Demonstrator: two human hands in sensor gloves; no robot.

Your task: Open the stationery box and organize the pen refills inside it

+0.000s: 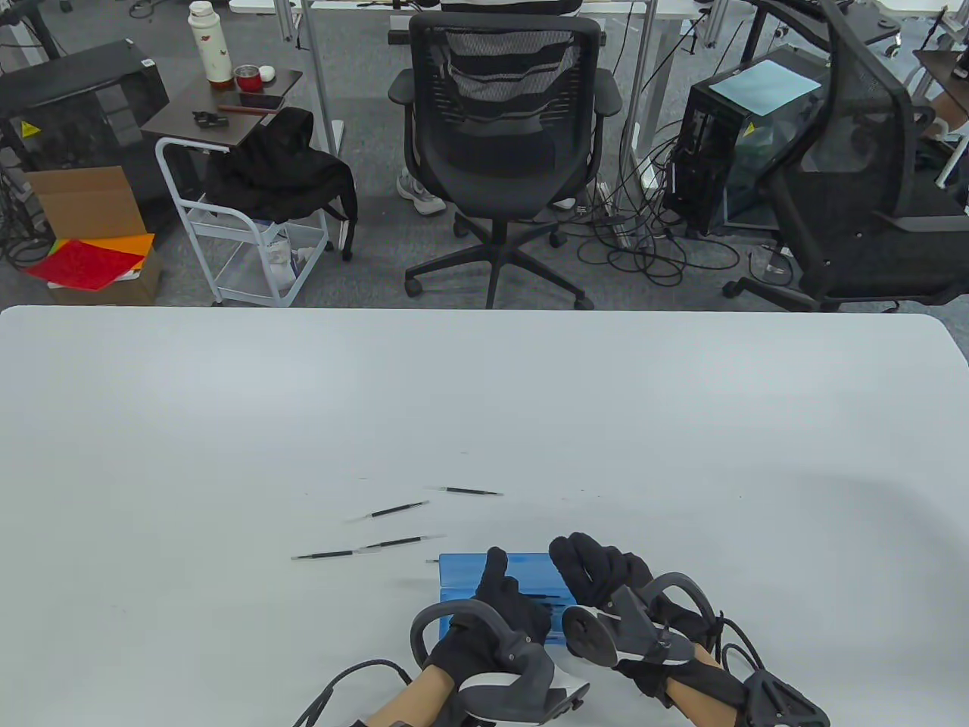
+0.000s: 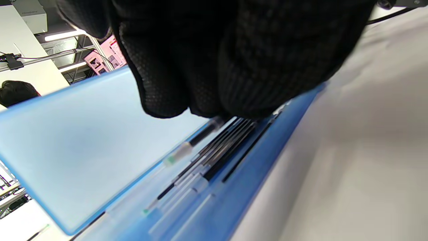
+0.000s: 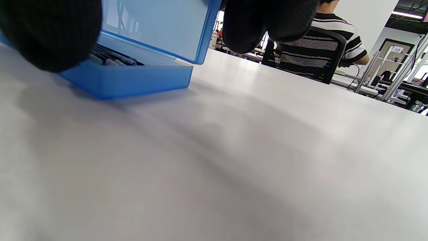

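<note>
Box: translucent blue plastic stationery box sat at the near edge of the white table, directly in front of the person, lid already up and tilted back. Inside the tray, a bundle of thin black-and-clear pen refills lay roughly parallel along its length.

Hands:
- Left hand, black glove, was over the open tray, fingers bunched down onto the refill ends. Couldn't tell whether it was pinching one or just pressing them.
- Right hand was at the box's right end, fingers curled near the lid edge. The right wrist view showed fingertips close to the lid corner, contact unclear, so grip state unknown.

Four loose refills lay on the table beyond and left of the box, apart from each other and at mixed angles.

Handling, my read:
- Refills likely near weightless, thin, slightly flexible, and prone to rolling on a smooth top. Best pinched mid-shaft with thumb and forefinger; gloves will make picking them off a flat surface fiddly, so sliding one to the table edge or tipping up an end may help.
- Box looks light and rigid and would probably skate if pushed. Steady the base wall, not the lid; the hinge looks thin.

Surface: matte white, smooth, soft reflections.

Room: office lab with grey carpet, a black mesh chair occupied by someone in a striped shirt, a white trolley, and cable clutter on the floor.
</note>
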